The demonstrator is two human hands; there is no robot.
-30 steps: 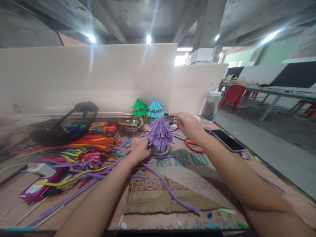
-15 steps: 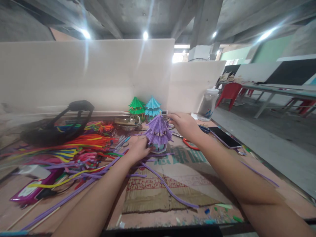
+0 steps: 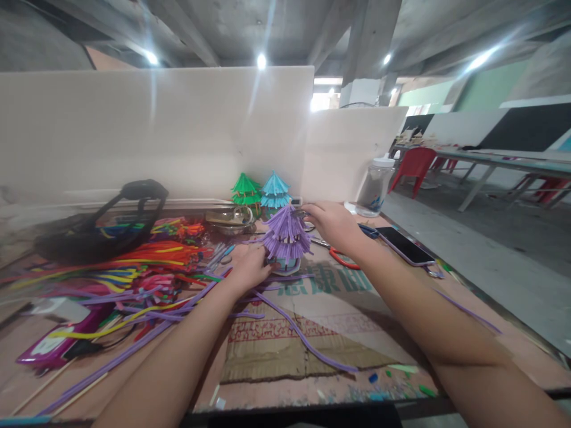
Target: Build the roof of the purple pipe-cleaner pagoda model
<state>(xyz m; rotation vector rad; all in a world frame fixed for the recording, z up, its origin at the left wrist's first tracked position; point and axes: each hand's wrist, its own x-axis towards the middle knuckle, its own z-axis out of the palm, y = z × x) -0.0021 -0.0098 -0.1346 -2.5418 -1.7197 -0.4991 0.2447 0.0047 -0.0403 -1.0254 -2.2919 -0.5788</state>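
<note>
A small model pagoda (image 3: 288,233) with two tiers of purple fuzzy-stick roof stands upright on the cardboard sheet (image 3: 312,333). Its pale base shows under the lower roof. My left hand (image 3: 250,264) is closed against the base from the left, the fingertips partly hidden behind it. At the roof's peak, my right hand (image 3: 332,223) is closed in a pinch; a small dark thing shows at its fingertips, too small to name. Loose purple pipe cleaners (image 3: 307,345) lie in front of the pagoda and to its left.
Behind stand a green pagoda (image 3: 245,191) and a blue pagoda (image 3: 275,189). Orange-handled scissors (image 3: 342,260), a phone (image 3: 405,245) and a clear bottle (image 3: 375,187) are on the right. Bundled pipe cleaners (image 3: 156,255), a black bag-like object (image 3: 75,238) and a purple tool (image 3: 51,351) lie left.
My right fingertips have come slightly closer to the roof's peak, with the dark thing now showing against it. My left hand stays at the base. The view has shifted slightly.
</note>
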